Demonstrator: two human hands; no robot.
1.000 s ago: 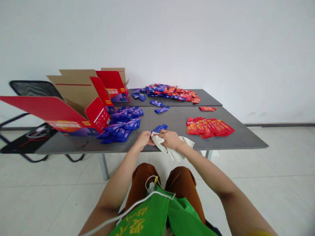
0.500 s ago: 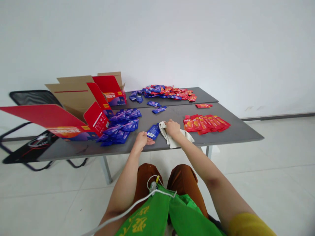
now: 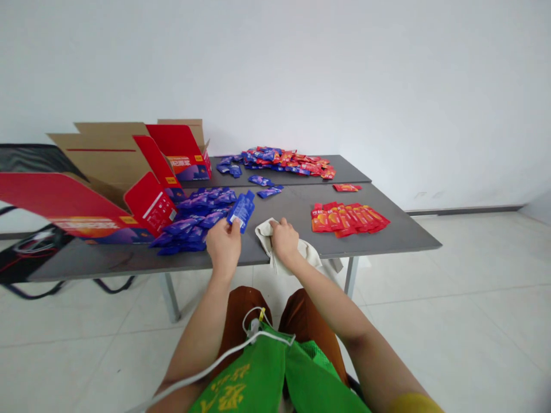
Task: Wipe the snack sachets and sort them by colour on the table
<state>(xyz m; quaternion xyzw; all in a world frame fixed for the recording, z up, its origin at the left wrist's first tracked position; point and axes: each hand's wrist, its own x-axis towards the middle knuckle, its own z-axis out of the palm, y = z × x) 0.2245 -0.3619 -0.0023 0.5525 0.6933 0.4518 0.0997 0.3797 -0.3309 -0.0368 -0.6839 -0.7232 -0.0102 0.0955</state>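
Observation:
Between the thumb and fingers of my left hand [image 3: 224, 245] is a blue pouch [image 3: 242, 210], raised off the table near the blue pile. My right hand [image 3: 284, 240] is closed on a whitish cloth [image 3: 306, 252] at the table's front edge, and part of the cloth hangs over it. Left of my left hand lie overlapping blue pouches [image 3: 189, 225] in a heap. To the right of the cloth, several red pouches [image 3: 348, 219] are fanned out in a row.
Open red cartons [image 3: 148, 213] with raised flaps stand on the table's left side. A mixed heap of red and blue pouches [image 3: 286, 160] lies at the back. Two loose blue pouches [image 3: 270, 191] and a single red pouch [image 3: 346, 187] rest in front of it.
My left hand has lifted the blue pouch off the table and moved it left, towards the blue heap. My right hand stays on the cloth. The view has shifted slightly.

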